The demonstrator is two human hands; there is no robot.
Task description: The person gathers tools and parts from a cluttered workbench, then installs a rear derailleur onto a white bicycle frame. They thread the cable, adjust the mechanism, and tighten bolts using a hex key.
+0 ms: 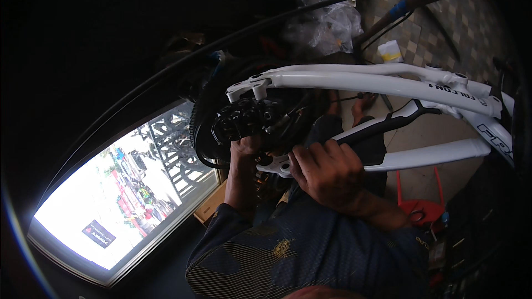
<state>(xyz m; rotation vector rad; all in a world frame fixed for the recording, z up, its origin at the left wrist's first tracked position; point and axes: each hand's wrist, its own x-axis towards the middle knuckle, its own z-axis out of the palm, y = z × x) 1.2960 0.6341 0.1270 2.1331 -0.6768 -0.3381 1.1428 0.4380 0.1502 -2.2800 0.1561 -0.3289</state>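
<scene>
A white bicycle frame (354,80) lies sideways across the view, its paired tubes running to the right. My right hand (327,174) has its fingers curled over the lower white and black tube, near the frame's left end. My left hand (247,145) reaches up against a black mechanical part (242,119), which sits just below the upper tube's end. That part hides most of the left fingers, so their hold cannot be made out. Thin black cables (293,113) run beside it. Below the right hand shows a flat metal frame end (277,166) with holes.
At the left, a bright glass panel (111,199) shows an outdoor scene. A long black cable (221,41) arcs overhead. Crumpled clear plastic (332,25) lies on the tiled floor at the top. A red stool-like object (421,210) stands at lower right, and a cardboard box (210,205) at lower left.
</scene>
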